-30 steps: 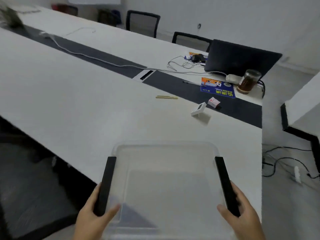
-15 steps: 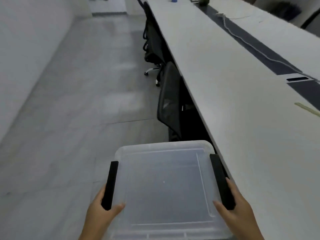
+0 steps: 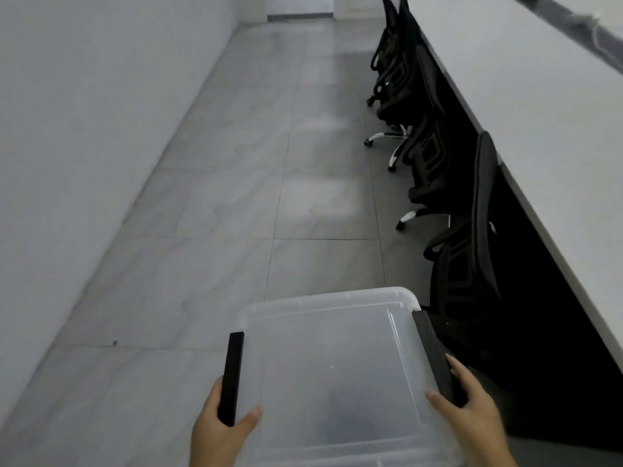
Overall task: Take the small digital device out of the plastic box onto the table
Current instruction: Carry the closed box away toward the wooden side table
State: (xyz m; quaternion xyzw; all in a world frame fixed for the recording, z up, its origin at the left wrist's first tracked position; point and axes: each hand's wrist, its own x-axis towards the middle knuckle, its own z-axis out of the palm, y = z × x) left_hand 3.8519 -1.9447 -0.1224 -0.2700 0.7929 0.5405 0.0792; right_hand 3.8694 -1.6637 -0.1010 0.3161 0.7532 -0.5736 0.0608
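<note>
I hold a clear plastic box with a translucent lid in front of me, above the floor. My left hand grips its black left handle. My right hand grips its black right handle. The lid is on. A dim dark patch shows through the lid near the box's near side; I cannot tell what it is. The small digital device is not in sight.
A long white table runs along the right. Several black office chairs are tucked under its edge, the nearest close to the box's right corner. Grey tiled floor stretches ahead, with a white wall on the left.
My view has swung left, away from the table top towards the aisle. The box has come off the table and is now carried over the floor, both hands still on its handles.
</note>
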